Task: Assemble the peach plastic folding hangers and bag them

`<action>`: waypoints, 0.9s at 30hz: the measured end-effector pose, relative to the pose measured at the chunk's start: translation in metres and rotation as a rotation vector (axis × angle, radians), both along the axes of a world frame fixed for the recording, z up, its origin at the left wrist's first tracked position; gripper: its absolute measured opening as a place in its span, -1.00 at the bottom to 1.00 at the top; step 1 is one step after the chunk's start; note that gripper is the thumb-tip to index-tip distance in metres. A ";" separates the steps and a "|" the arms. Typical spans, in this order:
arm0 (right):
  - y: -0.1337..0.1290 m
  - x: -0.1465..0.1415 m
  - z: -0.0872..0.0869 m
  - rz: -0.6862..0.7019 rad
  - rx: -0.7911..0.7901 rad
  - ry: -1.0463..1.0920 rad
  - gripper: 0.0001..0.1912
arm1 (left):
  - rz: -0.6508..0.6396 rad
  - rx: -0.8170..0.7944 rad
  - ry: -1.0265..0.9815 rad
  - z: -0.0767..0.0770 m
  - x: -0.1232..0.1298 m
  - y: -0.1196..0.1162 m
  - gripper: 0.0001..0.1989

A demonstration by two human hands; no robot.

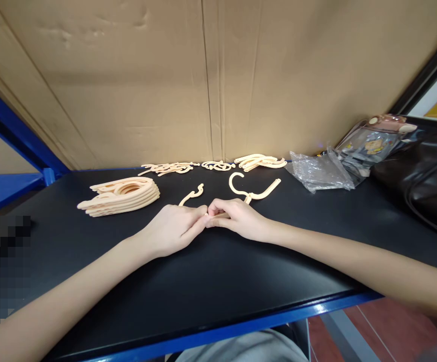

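My left hand [173, 229] and my right hand [243, 219] meet above the middle of the black tabletop, fingertips pinched together. A cream plastic folding hanger is in my right hand; its curved hook [234, 187] and one arm [267, 191] stick out beyond the fingers. Past my left hand shows a thin cream hanger piece [193, 194] with a notched end. My left fingers close on a part at the meeting point, mostly covered by the fingers. Whether the notched piece is joined to the hanger is hidden.
To the left lies a stack of folded cream hangers [122, 197]. Along the cardboard wall [146, 90] are loose thin bars [169, 168], hooks [218, 165] and hanger arms [260, 162]. Clear plastic bags [318, 171] and a black bag [422, 176] sit at right.
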State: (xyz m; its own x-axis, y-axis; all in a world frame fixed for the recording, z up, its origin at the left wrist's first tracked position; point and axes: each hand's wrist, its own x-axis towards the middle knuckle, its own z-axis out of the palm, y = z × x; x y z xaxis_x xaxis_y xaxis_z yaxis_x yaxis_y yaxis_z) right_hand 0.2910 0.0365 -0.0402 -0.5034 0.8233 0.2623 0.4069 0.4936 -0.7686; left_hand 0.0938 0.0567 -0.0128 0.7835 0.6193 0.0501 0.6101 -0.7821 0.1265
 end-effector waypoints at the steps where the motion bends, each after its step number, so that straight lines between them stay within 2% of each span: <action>1: 0.000 0.000 0.000 0.006 -0.033 0.036 -0.82 | 0.009 -0.026 -0.018 0.001 0.000 0.000 -0.58; 4: 0.000 -0.001 -0.001 0.030 -0.130 0.150 -0.84 | 0.034 -0.166 -0.110 0.003 -0.001 0.002 -0.59; 8: 0.002 -0.001 -0.004 0.051 -0.199 0.240 -0.84 | 0.000 -0.532 -0.258 0.009 -0.003 0.009 -0.55; 14: 0.001 -0.001 0.000 0.017 -0.228 0.254 -0.82 | 0.047 -0.928 -0.269 0.014 -0.013 0.018 -0.55; 20: -0.001 -0.001 0.001 0.106 -0.251 0.308 -0.84 | 0.042 -1.125 -0.285 0.011 -0.018 0.019 -0.57; 24: -0.001 0.000 0.000 0.157 -0.239 0.318 -0.85 | 0.071 -1.182 -0.239 0.014 -0.017 0.017 -0.61; 27: -0.001 0.000 0.001 0.167 -0.257 0.306 -0.82 | 0.034 -1.192 -0.196 0.015 -0.016 0.019 -0.61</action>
